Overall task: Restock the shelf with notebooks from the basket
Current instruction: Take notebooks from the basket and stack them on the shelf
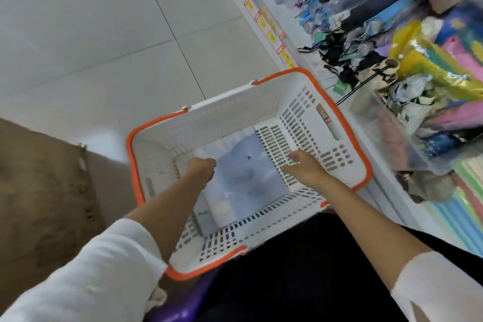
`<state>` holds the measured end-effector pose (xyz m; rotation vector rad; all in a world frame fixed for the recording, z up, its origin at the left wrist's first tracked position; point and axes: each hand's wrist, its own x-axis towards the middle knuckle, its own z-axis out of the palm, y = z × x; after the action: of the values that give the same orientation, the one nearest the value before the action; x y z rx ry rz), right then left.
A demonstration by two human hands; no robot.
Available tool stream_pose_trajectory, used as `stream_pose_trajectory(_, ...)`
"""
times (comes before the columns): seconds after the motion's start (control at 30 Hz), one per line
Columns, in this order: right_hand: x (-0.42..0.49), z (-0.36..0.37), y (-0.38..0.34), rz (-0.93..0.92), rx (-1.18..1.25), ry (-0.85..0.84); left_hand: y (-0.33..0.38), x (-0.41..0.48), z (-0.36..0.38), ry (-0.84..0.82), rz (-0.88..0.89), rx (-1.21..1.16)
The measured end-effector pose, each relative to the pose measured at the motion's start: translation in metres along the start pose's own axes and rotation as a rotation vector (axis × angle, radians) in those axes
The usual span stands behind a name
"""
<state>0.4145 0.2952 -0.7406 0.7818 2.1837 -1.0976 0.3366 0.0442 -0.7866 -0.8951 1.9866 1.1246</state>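
Inside the white basket (324, 123), both hands hung over the notebooks (251, 180).
Pale blue notebooks lay flat on the basket floor, left of the shelf (292, 26). The left hand (201, 168) curled at their far-left edge, blur hiding whether it gripped; the right hand (304, 167) hovered at their right, fingers loosely spread.

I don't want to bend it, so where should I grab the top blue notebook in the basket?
Probably its long left edge, from straight above: the top blue notebook lies flat deep in the basket, walled all round, and the left hand is nearest that edge.
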Motion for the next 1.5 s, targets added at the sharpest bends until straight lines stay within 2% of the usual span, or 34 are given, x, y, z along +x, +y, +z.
stream_pose_trajectory(0.17,0.036,0.027,0.009,0.117,0.12,-0.094,-0.038,0.028,0.006,-0.007,-0.153,0.105)
stream_pose_trajectory(0.43,0.089,0.039,0.032,0.135,0.099,-0.214,-0.047,0.044,0.043,0.193,-0.333,-0.183)
stream_pose_trajectory(0.53,0.1,0.045,0.042,0.147,0.051,-0.265,-0.041,0.046,0.05,0.149,-0.343,-0.225)
stream_pose_trajectory(0.63,0.1,0.057,0.048,0.161,0.042,-0.346,-0.042,0.055,0.045,0.179,-0.323,-0.205)
stream_pose_trajectory(0.7,0.103,0.061,0.049,0.15,0.018,-0.403,-0.048,0.06,0.045,0.078,-0.33,-0.148)
stream_pose_trajectory(0.87,0.109,0.058,0.043,0.191,0.046,-0.524,-0.077,0.084,0.056,-0.19,-0.24,-0.275)
stream_pose_trajectory(0.93,0.104,0.059,0.041,0.21,0.108,-0.58,-0.09,0.098,0.059,-0.175,-0.237,-0.28)
stream_pose_trajectory(1.03,0.095,0.055,0.04,0.182,0.112,-0.509,-0.077,0.076,0.062,-0.205,-0.215,-0.324)
stream_pose_trajectory(1.23,0.065,0.012,0.029,0.12,0.279,-0.262,-0.022,0.023,0.059,-0.083,-0.088,-0.288)
stream_pose_trajectory(1.5,-0.013,-0.053,0.003,0.026,0.292,-0.073,0.035,-0.047,0.033,-0.419,0.135,-0.285)
